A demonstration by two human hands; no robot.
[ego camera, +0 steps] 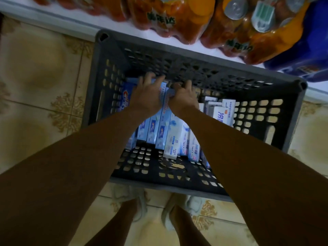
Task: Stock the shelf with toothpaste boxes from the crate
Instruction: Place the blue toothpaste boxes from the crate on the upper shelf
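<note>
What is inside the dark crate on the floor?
The crate holds toothpaste boxes lying in a row, with more boxes to the right. The left hand and right hand reach in, gripping some. Their arms hide other boxes.

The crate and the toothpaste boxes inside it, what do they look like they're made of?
The crate looks like moulded plastic, dark grey and matte: its walls and floor are a grid of punched holes under a thick rounded rim. The toothpaste boxes look like thin printed cardboard with a slight sheen: sharp folded edges and flat blue and white printed faces. Both the left hand and right hand have a grip on boxes.
</note>
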